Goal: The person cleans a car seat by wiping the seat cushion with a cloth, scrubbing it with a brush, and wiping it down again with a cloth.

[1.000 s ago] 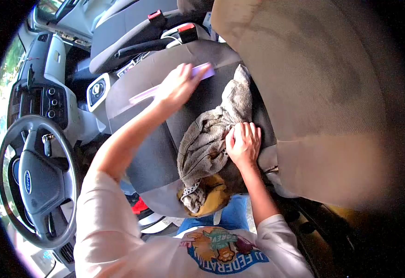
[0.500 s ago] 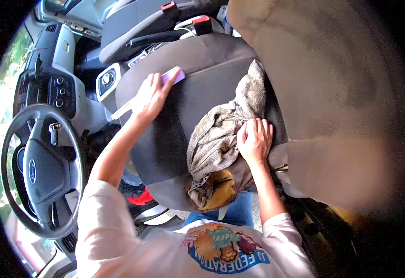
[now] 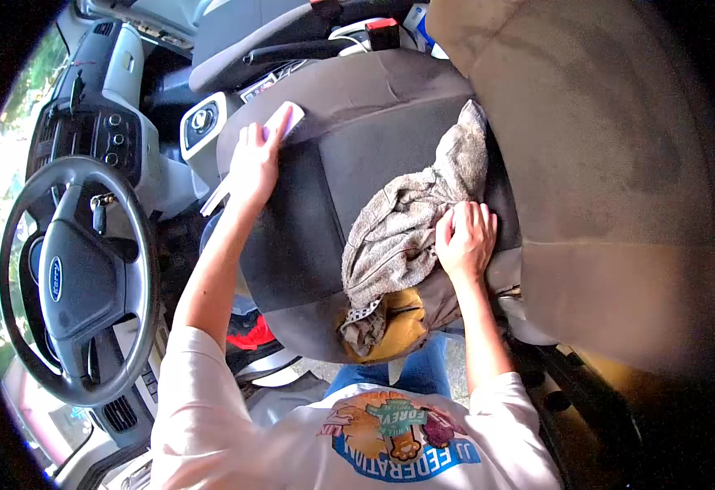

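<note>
My left hand [image 3: 253,167] is closed around a slim, pale tool [image 3: 290,121]. Its whitish-purple end lies on the seat cushion [image 3: 300,220] near the far side bolster, and a thin light end sticks out below the hand. The rest of the tool is hidden by my fingers, so I cannot tell its kind. My right hand [image 3: 467,241], fingers curled, presses down at the edge of a crumpled grey cloth [image 3: 398,224]. This cloth stretches across the cushion toward its torn near corner, where yellow foam [image 3: 402,327] shows.
The stained brown seat back [image 3: 603,163] rises on the right. At the left is the steering wheel [image 3: 75,282], with a key [image 3: 98,216] hanging beside it. Beyond the cushion are the gear lever [image 3: 202,121], handbrake [image 3: 300,52] and a red buckle [image 3: 382,33].
My left hand has slid the pale tool leftward along the cushion, toward the seat's front. My right hand stays at the cloth. The whole view has shifted slightly.
</note>
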`<move>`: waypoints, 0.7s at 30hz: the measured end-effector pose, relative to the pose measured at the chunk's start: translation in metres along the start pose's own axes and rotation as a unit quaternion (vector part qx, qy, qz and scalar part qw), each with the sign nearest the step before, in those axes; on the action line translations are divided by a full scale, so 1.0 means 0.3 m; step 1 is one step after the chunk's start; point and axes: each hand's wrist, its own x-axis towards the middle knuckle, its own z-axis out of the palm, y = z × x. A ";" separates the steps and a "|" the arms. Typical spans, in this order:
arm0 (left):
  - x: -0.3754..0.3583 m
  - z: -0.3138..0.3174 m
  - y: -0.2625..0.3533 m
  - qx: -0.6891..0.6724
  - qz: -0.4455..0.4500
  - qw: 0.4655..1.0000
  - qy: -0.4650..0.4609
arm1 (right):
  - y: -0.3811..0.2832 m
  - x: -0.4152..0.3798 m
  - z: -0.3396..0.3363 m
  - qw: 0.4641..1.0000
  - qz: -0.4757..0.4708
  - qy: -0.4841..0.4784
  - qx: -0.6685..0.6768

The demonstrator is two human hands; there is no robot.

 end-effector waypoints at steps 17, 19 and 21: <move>-0.002 0.021 -0.028 -0.055 -0.085 0.994 0.031 | 0.001 -0.001 -0.002 1.000 -0.010 -0.002 0.008; 0.077 0.017 0.084 -0.105 -0.195 0.973 0.058 | -0.006 0.010 0.004 1.000 -0.016 0.000 0.009; 0.168 0.022 0.241 -0.135 -0.221 0.954 0.153 | -0.005 0.001 -0.004 1.000 -0.004 -0.009 -0.007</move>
